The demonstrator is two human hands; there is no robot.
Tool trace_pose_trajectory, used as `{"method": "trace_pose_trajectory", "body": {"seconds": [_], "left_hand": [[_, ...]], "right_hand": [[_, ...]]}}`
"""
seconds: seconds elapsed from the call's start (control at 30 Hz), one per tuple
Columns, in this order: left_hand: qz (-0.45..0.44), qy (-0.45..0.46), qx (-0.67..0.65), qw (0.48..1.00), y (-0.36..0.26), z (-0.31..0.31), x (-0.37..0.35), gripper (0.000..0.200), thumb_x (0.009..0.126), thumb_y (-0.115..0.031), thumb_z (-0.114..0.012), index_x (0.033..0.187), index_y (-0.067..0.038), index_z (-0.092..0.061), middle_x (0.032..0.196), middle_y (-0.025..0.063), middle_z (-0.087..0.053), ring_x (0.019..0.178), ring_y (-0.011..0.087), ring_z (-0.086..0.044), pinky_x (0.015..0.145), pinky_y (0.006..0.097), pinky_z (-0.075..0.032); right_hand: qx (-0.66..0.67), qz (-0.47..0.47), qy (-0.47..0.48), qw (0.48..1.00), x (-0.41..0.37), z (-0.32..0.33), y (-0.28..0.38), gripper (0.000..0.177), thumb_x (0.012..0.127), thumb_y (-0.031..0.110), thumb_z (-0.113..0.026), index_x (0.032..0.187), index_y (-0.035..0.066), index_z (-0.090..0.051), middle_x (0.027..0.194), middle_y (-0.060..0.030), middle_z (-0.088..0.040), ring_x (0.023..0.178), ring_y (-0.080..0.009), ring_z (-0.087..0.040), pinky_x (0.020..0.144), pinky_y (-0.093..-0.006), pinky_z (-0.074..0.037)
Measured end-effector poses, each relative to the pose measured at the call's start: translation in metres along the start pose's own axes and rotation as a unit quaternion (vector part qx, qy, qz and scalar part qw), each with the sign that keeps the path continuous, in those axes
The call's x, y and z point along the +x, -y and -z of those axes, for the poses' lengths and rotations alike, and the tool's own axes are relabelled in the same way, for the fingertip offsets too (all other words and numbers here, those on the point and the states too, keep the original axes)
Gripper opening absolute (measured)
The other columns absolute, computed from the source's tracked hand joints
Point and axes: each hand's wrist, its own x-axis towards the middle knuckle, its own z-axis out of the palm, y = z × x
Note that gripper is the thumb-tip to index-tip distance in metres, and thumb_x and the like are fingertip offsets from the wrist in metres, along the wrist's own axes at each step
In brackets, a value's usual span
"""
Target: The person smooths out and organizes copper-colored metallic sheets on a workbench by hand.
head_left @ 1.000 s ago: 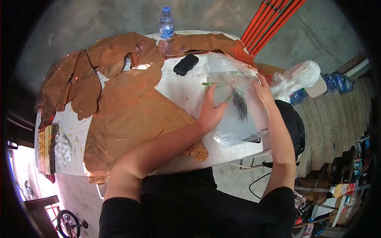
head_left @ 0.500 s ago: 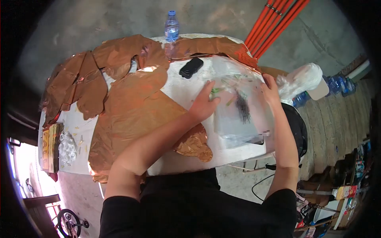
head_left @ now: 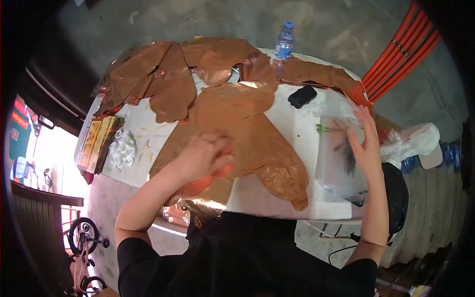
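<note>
Over the large copper-coloured foil sheet [head_left: 232, 123] is my left hand [head_left: 207, 153], blurred, its fingers bent; whether it pinches the foil cannot be made out. My right hand [head_left: 365, 141] has its fingers spread at the right edge of a clear plastic bag [head_left: 329, 168]. Small green-handled scissors [head_left: 322, 128] and a bunch of thin dark pieces [head_left: 349, 157] lie at the bag. A black object [head_left: 302, 97] rests on the white cloth beyond it.
A water bottle [head_left: 285, 42] stands at the far edge. More foil pieces [head_left: 170, 89] lie at the far left, near yellow boxes [head_left: 96, 143] and a white coiled bundle [head_left: 122, 149]. A white plastic bag [head_left: 420, 138] is at the right, orange poles [head_left: 401, 52] behind.
My left hand has moved from the clear bag leftward onto the foil. My right hand remains by the bag, its fingers more spread. The whole view has shifted, with the table's things appearing further right.
</note>
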Motion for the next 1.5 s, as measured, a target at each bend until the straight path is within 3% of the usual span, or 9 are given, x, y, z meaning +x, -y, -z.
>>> {"method": "trace_pose_trajectory", "body": {"seconds": [0.1,0.2,0.5,0.77,0.97,1.03,1.3,1.4,1.5], "left_hand": [[0.051,-0.088,0.17,0.98,0.026,-0.011,-0.028,0.057,0.086,-0.041,-0.054,0.131,-0.006,-0.043,0.139,0.0188,-0.035,0.132,0.0345,-0.029,0.106,0.0493,-0.025],[0.072,-0.052,0.116,0.989,0.034,-0.021,-0.03,0.063,0.087,-0.046,-0.052,0.136,-0.009,-0.037,0.144,0.0171,-0.027,0.135,0.0348,-0.022,0.107,0.0513,-0.02],[0.019,-0.09,0.029,0.995,0.053,0.001,-0.028,0.059,0.087,-0.039,-0.054,0.135,-0.009,-0.038,0.144,0.0165,-0.029,0.134,0.0342,-0.024,0.107,0.0506,-0.021],[0.122,-0.108,0.129,0.978,0.132,0.016,-0.006,0.051,0.085,-0.036,-0.057,0.128,-0.01,-0.046,0.134,0.0154,-0.042,0.128,0.034,-0.034,0.104,0.0491,-0.026],[0.162,-0.075,0.175,0.968,0.129,0.046,0.061,0.045,0.083,-0.034,-0.059,0.121,-0.011,-0.05,0.12,0.0131,-0.05,0.117,0.0313,-0.045,0.096,0.0457,-0.036],[0.162,-0.097,0.1,0.977,0.126,0.037,0.085,0.045,0.081,-0.033,-0.06,0.119,-0.011,-0.051,0.121,0.0136,-0.05,0.117,0.0306,-0.045,0.094,0.0453,-0.038],[0.166,-0.201,0.104,0.96,0.154,0.021,0.15,0.064,0.079,-0.043,-0.06,0.133,-0.016,-0.04,0.141,0.0157,-0.035,0.13,0.0357,-0.03,0.103,0.0515,-0.028],[0.115,-0.181,0.134,0.967,0.144,0.024,0.165,0.079,0.074,-0.048,-0.065,0.14,-0.023,-0.03,0.148,0.0133,-0.021,0.137,0.0338,-0.016,0.106,0.0515,-0.023],[0.022,-0.191,0.101,0.976,0.146,0.017,0.194,0.079,0.074,-0.045,-0.066,0.14,-0.023,-0.03,0.148,0.0125,-0.022,0.137,0.0329,-0.017,0.106,0.0512,-0.023]], "right_hand": [[0.03,0.044,0.099,0.994,-0.003,-0.027,0.051,0.045,0.082,0.01,-0.058,0.126,0.007,-0.047,0.139,-0.0159,-0.037,0.133,-0.0311,-0.03,0.108,-0.0389,-0.025],[0.026,0.113,0.197,0.973,-0.002,-0.074,0.096,0.049,0.083,0.018,-0.06,0.128,0.006,-0.045,0.14,-0.0178,-0.034,0.132,-0.0339,-0.029,0.107,-0.0426,-0.026],[0.03,0.181,0.191,0.964,-0.003,-0.207,0.137,0.058,0.089,0.035,-0.051,0.136,0.007,-0.035,0.144,-0.0189,-0.027,0.135,-0.033,-0.023,0.109,-0.05,-0.014],[-0.027,0.17,0.202,0.964,-0.009,-0.218,0.133,0.059,0.089,0.039,-0.048,0.138,0.01,-0.033,0.146,-0.0156,-0.025,0.136,-0.031,-0.021,0.11,-0.0484,-0.012],[-0.022,0.17,0.191,0.966,-0.011,-0.217,0.134,0.058,0.087,0.038,-0.05,0.136,0.01,-0.037,0.144,-0.016,-0.028,0.135,-0.0316,-0.022,0.11,-0.049,-0.013],[-0.012,0.162,0.199,0.966,-0.01,-0.215,0.133,0.058,0.087,0.039,-0.049,0.136,0.01,-0.038,0.144,-0.0162,-0.029,0.135,-0.0319,-0.023,0.109,-0.0494,-0.013],[-0.022,0.173,0.209,0.962,-0.01,-0.212,0.135,0.058,0.087,0.04,-0.048,0.136,0.01,-0.038,0.143,-0.0175,-0.03,0.134,-0.033,-0.024,0.108,-0.0509,-0.015],[0.008,0.17,0.2,0.965,-0.012,-0.214,0.133,0.058,0.087,0.039,-0.049,0.136,0.01,-0.037,0.143,-0.0179,-0.03,0.134,-0.0334,-0.024,0.108,-0.0516,-0.015],[0.015,0.169,0.197,0.966,-0.009,-0.214,0.134,0.057,0.088,0.039,-0.048,0.135,0.01,-0.038,0.143,-0.0179,-0.03,0.134,-0.0337,-0.024,0.108,-0.0523,-0.014]]}}
